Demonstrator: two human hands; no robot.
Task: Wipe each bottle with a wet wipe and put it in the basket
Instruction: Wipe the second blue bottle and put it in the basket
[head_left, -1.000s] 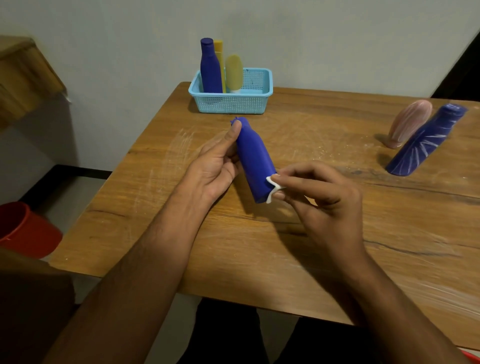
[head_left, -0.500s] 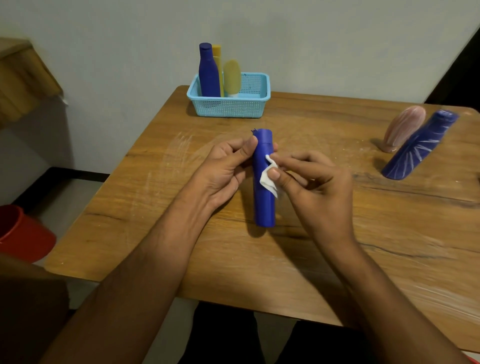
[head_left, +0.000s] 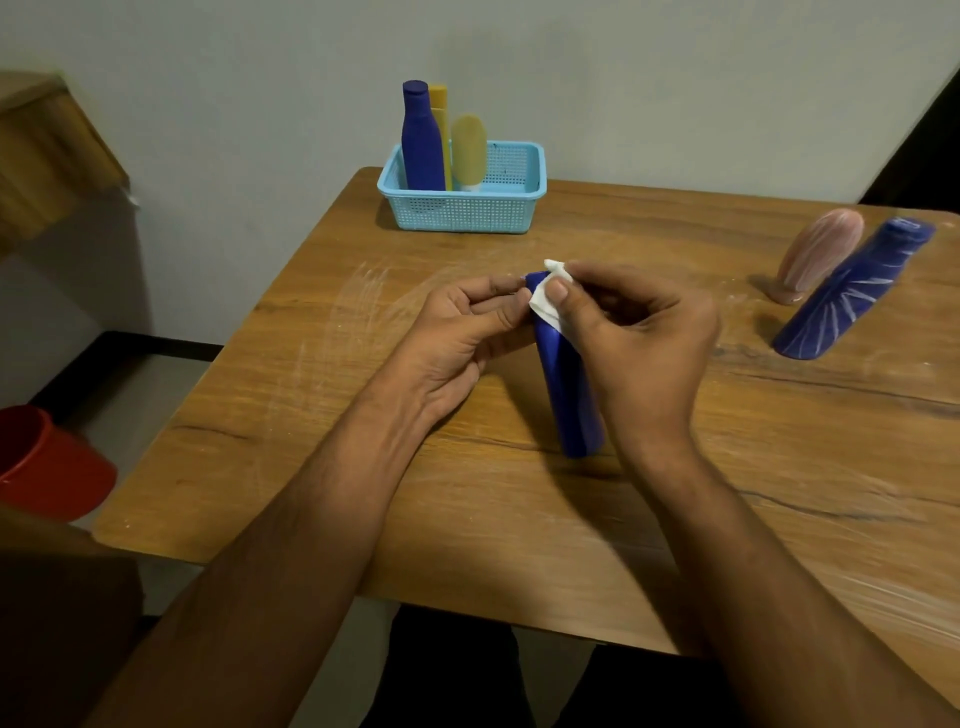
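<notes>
Fingers of the left hand (head_left: 457, 332) steady the blue bottle (head_left: 569, 384) near its cap, mid-surface. Right hand (head_left: 639, 338) fingers pinch the wet wipe (head_left: 545, 301) against the top, likely cleaning there before the basket (head_left: 462, 208) at the far edge.

Both forearms extend forward from the near edge of the desk and converge over its middle. Left hand (head_left: 457, 332): fingers curled, thumb and fingertips closed on the neck of the blue bottle (head_left: 569, 395). Right hand (head_left: 639, 338): thumb and forefinger pinch the white wipe (head_left: 548, 299) against the bottle's top; remaining fingers curled, wrist bent downward.
</notes>
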